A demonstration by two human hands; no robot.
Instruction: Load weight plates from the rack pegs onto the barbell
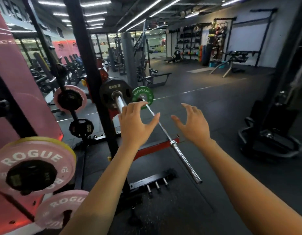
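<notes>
A steel barbell (179, 155) runs from the rack toward me, its near sleeve end bare. A green Rogue plate (143, 94) sits on its far end. A black 2.5 kg plate (111, 89) hangs on a chrome peg of the black rack upright (89, 68). My left hand (136, 124) and right hand (194, 124) are both raised in front of the bar, fingers spread, holding nothing. The left hand covers part of the peg and bar; its fingertips reach the green plate's lower edge.
Pink Rogue plates (33, 165) hang on pegs at the lower left, more (70, 99) farther back. A red rack base bar (155, 146) and a black holder with short pegs (157, 182) lie on the rubber floor. A person sits far back (175, 56). A black rack foot (269, 138) stands right.
</notes>
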